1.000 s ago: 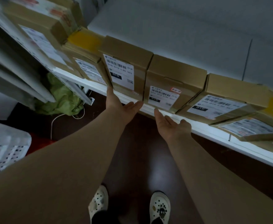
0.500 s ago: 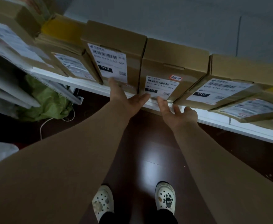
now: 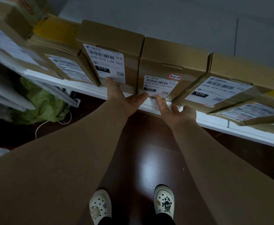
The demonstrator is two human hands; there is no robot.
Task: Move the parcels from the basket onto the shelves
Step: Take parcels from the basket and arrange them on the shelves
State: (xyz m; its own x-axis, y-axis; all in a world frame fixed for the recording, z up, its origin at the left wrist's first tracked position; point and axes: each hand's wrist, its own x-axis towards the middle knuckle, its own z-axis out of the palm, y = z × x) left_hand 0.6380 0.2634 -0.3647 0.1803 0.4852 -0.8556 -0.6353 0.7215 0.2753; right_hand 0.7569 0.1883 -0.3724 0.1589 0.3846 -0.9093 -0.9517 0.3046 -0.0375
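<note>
A row of brown cardboard parcels with white labels stands on a white shelf [image 3: 149, 108]. My left hand [image 3: 125, 96] has straight fingers and presses the lower front of the tall parcel [image 3: 110, 51] marked 010, its thumb reaching toward the neighbouring box. My right hand [image 3: 173, 111] is spread flat, and its fingertip touches the bottom label edge of the lower parcel [image 3: 172, 62] bearing a small red-edged sticker. Neither hand holds anything. The basket is out of view.
More parcels stand to the right [image 3: 227, 88] and left [image 3: 63, 62] on the same shelf. A green bag [image 3: 44, 104] and a white cable [image 3: 40, 127] lie on the dark floor under the left shelving. My white clogs [image 3: 163, 200] stand below.
Both hands have moved up from the shelf edge onto the fronts of the two middle parcels. The view has come closer to the shelf.
</note>
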